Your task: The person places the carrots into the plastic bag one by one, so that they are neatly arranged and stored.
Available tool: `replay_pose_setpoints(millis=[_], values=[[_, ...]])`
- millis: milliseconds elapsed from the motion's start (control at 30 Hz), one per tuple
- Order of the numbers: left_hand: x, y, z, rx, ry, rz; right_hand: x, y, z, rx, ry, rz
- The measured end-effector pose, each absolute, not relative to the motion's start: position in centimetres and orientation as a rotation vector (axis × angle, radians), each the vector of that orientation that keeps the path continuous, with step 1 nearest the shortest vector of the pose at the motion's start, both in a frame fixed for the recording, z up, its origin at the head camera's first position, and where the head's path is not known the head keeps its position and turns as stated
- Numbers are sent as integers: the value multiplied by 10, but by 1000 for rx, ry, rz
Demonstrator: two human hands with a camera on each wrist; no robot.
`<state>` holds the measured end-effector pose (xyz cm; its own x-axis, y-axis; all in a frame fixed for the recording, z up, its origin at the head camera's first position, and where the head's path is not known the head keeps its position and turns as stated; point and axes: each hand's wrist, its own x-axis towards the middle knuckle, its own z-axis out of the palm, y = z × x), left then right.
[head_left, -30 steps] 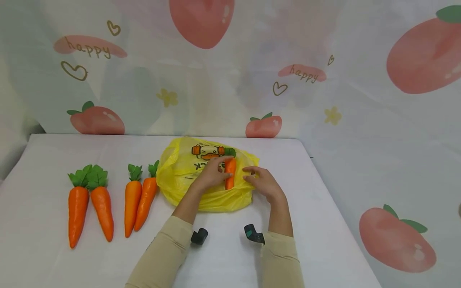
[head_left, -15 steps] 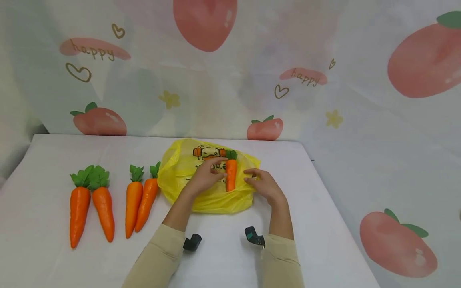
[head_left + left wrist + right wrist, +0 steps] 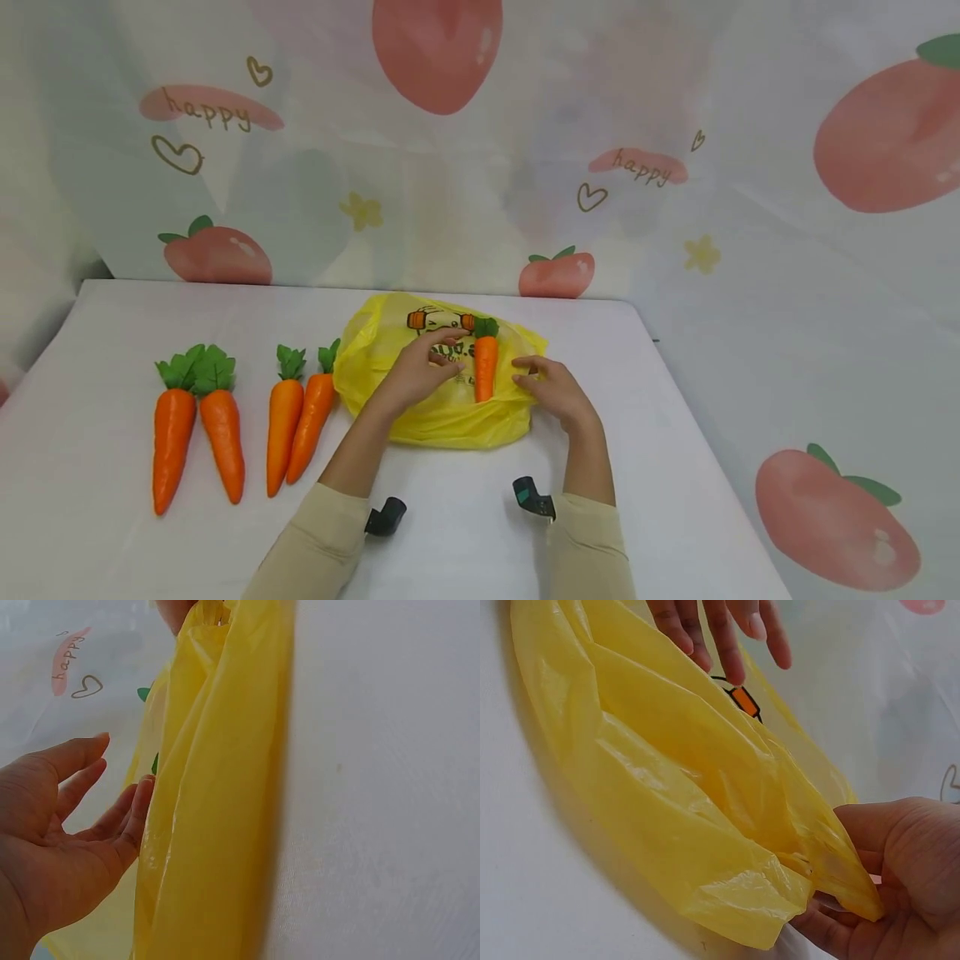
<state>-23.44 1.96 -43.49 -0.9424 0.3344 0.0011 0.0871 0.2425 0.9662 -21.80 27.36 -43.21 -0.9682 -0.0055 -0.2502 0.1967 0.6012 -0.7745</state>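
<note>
A yellow plastic bag (image 3: 457,429) with a cartoon duck print lies on the table, its mouth spread. One carrot (image 3: 485,367) with a green leafy top lies in the mouth, its lower tip hidden behind the front fold. My left hand (image 3: 423,367) hovers over the bag just left of that carrot, fingers spread and holding nothing. In the left wrist view the same hand (image 3: 75,832) shows thumb and fingers apart beside the yellow plastic. At the bag's right side my right hand (image 3: 551,387) pinches the edge; in the right wrist view the plastic passes between thumb and fingers (image 3: 821,930).
Left of the bag lie two carrots side by side, one orange carrot (image 3: 285,425) and another carrot (image 3: 311,425) whose leaves reach the bag. Farther left is a second pair, a carrot (image 3: 172,450) and a carrot (image 3: 222,446). A printed cloth backdrop (image 3: 450,192) rises behind the white table (image 3: 450,533).
My left hand has let go of the carrot in the bag and drawn back to the left. My right hand keeps its hold on the bag's edge. The head view has shifted slightly.
</note>
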Motion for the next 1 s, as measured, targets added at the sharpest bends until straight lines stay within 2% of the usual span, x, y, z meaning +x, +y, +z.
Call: replay_pose_setpoints(millis=[1000], values=[[-199, -21, -427, 348, 2401, 1739, -220, 278, -438, 165, 2571, -1316]])
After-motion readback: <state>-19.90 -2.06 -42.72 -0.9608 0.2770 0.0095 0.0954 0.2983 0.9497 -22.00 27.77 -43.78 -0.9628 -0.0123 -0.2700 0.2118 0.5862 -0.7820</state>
